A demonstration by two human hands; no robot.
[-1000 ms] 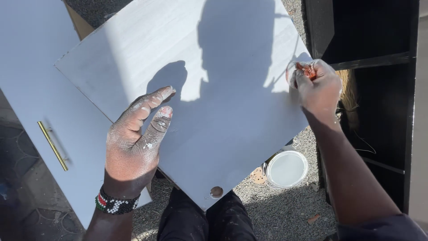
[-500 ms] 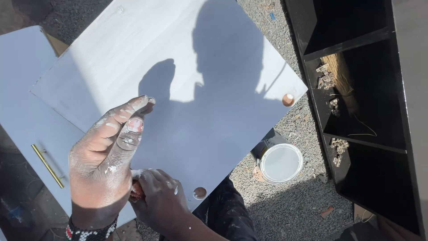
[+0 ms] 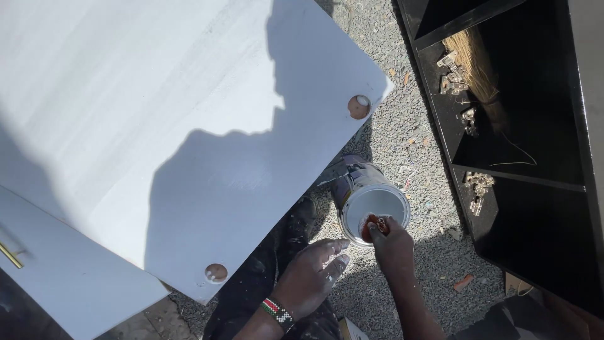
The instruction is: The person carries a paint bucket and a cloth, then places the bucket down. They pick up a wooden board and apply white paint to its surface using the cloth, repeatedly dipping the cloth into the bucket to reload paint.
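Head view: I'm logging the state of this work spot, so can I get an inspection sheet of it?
Surface: grey gravel ground, sunlit, with small scraps and debris.
Job's things: open tin of white paint on the gravel; large white painted panel with two round hinge holes; second white panel with a brass handle at lower left.
Clutter: loose metal hinges and a straw brush inside the black cabinet.
Grips: right hand at the tin's rim, fingers pinched on a small item I cannot identify; left hand, paint-smeared, open, holding nothing.
Cables: nothing seen.
Surroundings: black shelved cabinet lying at right.
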